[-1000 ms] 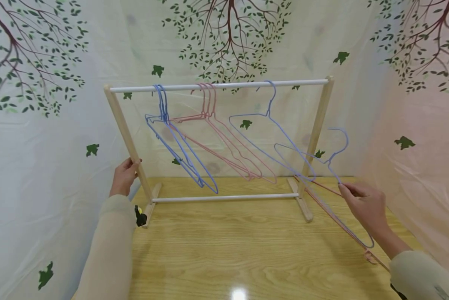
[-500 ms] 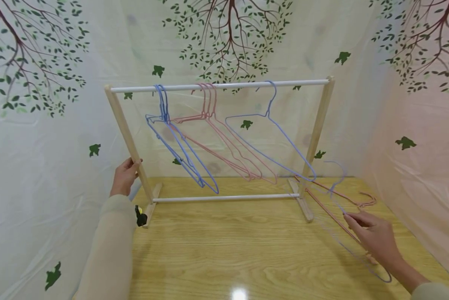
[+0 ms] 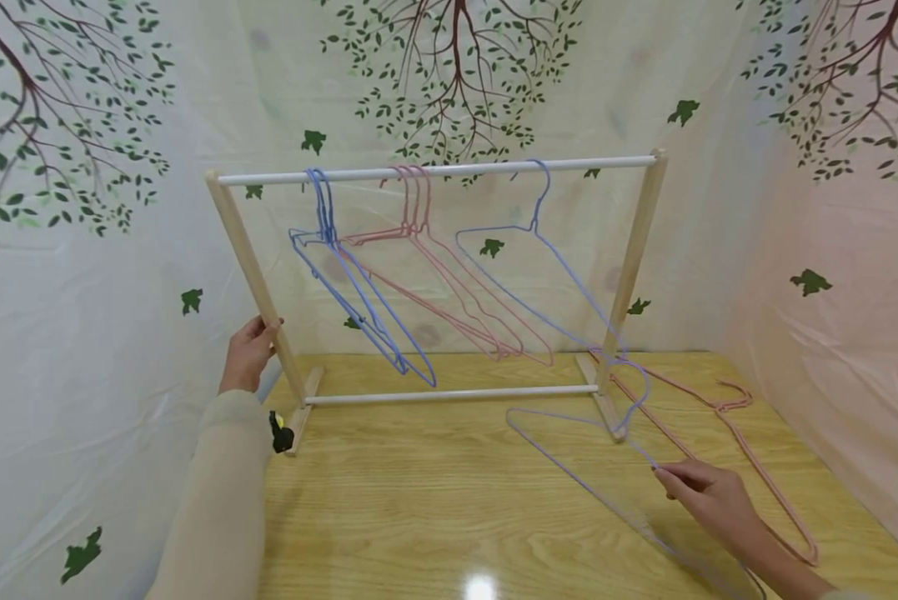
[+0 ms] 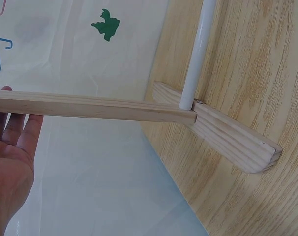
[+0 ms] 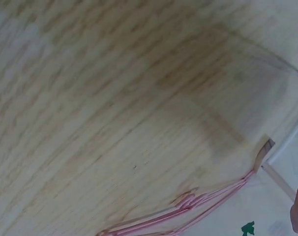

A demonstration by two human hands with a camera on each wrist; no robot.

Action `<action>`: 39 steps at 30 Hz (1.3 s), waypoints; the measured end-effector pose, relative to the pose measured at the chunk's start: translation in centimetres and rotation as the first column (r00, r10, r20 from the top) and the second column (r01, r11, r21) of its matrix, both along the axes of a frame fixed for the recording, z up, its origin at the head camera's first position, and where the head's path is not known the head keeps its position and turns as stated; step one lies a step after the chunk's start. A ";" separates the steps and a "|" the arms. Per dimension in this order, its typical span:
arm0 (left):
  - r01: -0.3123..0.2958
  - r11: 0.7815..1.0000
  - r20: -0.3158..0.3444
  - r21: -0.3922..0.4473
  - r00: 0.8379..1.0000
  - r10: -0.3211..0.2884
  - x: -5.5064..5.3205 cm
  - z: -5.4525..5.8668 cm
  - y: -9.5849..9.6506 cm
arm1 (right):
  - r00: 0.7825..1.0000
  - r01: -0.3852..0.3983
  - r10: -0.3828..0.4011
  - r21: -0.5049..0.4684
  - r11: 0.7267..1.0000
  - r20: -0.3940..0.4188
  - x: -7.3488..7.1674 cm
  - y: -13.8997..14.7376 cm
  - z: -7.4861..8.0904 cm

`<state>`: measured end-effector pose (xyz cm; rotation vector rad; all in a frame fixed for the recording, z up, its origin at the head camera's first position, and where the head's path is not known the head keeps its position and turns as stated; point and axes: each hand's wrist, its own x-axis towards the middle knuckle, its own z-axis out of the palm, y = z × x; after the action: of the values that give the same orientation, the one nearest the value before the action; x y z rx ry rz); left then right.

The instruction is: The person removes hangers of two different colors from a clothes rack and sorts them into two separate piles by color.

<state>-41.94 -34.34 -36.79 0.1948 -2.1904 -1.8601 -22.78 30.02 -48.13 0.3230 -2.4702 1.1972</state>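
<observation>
My left hand (image 3: pixel 248 357) grips the left wooden post (image 3: pixel 240 242) of a clothes rack; the left wrist view shows its fingers against that post (image 4: pixel 104 108). At the lower right, my right hand (image 3: pixel 719 500) pinches a blue wire hanger (image 3: pixel 647 385) by its shoulder, hook up, above the table. The hanger's lower end is blurred and partly behind the forearm. On the rack's white top rail (image 3: pixel 479 170) hang several blue hangers (image 3: pixel 329 218) at left, pink hangers (image 3: pixel 417 200) in the middle and one blue hanger (image 3: pixel 542 196) toward the right.
Pink hangers (image 3: pixel 770 482) lie on the wooden table (image 3: pixel 418 500) by the rack's right foot (image 3: pixel 602 408). A small black object (image 3: pixel 280 437) is near the left foot. Leaf-printed sheeting (image 3: pixel 809 208) surrounds the table on the back and sides.
My right hand has lowered the blue hanger from beside the right post, then swung it leftward over the table. The pink hangers behind it show more fully. My left hand stays on the post.
</observation>
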 end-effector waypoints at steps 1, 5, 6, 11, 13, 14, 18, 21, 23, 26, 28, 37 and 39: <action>-0.002 1.000 -0.001 -0.001 1.000 0.002 0.1 0.0 0.0 | 1.000 -0.002 0.002 0.006 1.000 0.026 0.0 -0.1 -0.1; -0.003 1.000 0.000 0.001 1.000 0.003 0.4 0.0 -0.1 | 0.998 -0.017 0.011 0.108 0.994 0.058 -0.7 -0.1 -0.4; -0.003 1.000 0.000 0.001 1.000 0.003 0.5 0.0 -0.1 | 0.999 -0.024 0.019 0.154 0.988 0.036 -1.0 -0.1 -0.5; -0.001 1.000 -0.002 0.000 1.000 0.001 0.9 0.0 -0.2 | 0.991 -0.079 0.110 0.332 0.940 -0.077 -1.9 -0.1 -1.1; 0.002 1.000 -0.003 -0.001 1.000 -0.002 1.0 0.1 -0.2 | 0.984 -0.095 0.144 0.367 0.925 -0.107 -2.1 -0.3 -1.3; 0.004 1.000 -0.003 -0.001 1.000 -0.004 1.1 0.1 -0.2 | 0.982 -0.098 0.151 0.379 0.920 -0.112 -2.2 -0.5 -1.4; 0.008 1.000 -0.005 -0.003 1.000 -0.008 1.5 0.2 -0.2 | 0.980 -0.085 0.153 0.433 0.897 -0.124 -2.5 -1.2 -1.7; 0.014 1.000 -0.006 -0.002 1.000 -0.014 1.9 0.3 -0.1 | 0.990 -0.061 0.113 0.466 0.883 -0.086 -2.7 -1.7 -1.7; 0.017 1.000 -0.009 0.001 1.000 -0.017 2.1 0.3 -0.1 | 0.995 -0.042 0.081 0.473 0.880 -0.063 -2.8 -2.0 -1.8; 0.021 1.000 -0.011 -0.001 1.000 -0.021 2.4 0.4 0.0 | 0.997 -0.011 0.045 0.489 0.872 -0.058 -3.0 -2.4 -1.8; 0.024 1.000 -0.012 0.000 1.000 -0.024 2.7 0.4 0.0 | 0.998 -0.005 0.035 0.498 0.867 -0.051 -3.1 -2.5 -1.9; 0.024 1.000 -0.004 -0.002 1.000 -0.024 3.5 0.7 0.1 | 0.999 0.036 -0.031 0.465 0.885 -0.019 -2.5 -2.7 -1.6; 0.025 1.000 0.000 -0.002 1.000 -0.025 3.7 0.7 0.1 | 0.999 0.051 -0.049 0.438 0.898 -0.016 -2.4 -2.7 -1.3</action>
<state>-38.24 -34.27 -36.06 0.1685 -2.2042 -1.8712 -25.16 27.34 -49.40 0.3768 -2.7081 0.6022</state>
